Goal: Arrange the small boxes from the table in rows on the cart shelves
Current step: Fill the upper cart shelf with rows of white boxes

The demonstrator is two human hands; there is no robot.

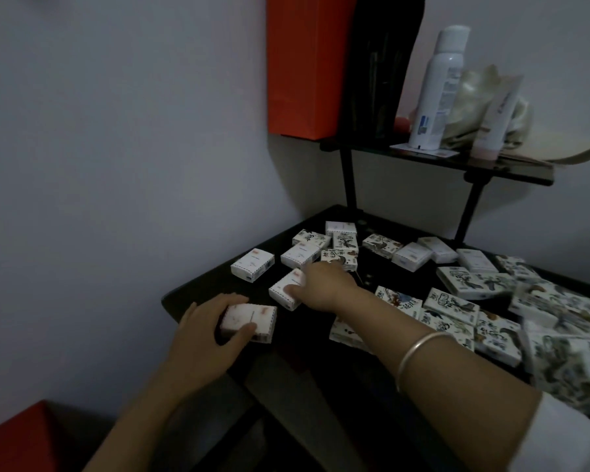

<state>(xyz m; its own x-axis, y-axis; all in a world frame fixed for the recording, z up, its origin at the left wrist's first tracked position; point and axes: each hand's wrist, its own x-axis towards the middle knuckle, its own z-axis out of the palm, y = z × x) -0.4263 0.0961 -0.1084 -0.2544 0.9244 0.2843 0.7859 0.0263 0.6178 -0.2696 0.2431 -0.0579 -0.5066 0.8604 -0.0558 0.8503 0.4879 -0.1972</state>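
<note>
Black glossy table (212, 284), near-left corner, risk: small white cardboard box (252, 318) sits at the edge and could drop if the grip slackens | left hand (205, 335) wraps it, thumb on the near face | right hand (324, 284) farther in, thumb and fingers clamp second white box (283, 291) | loose printed boxes (452, 303) right and far, easily knocked | cart unseen.
</note>
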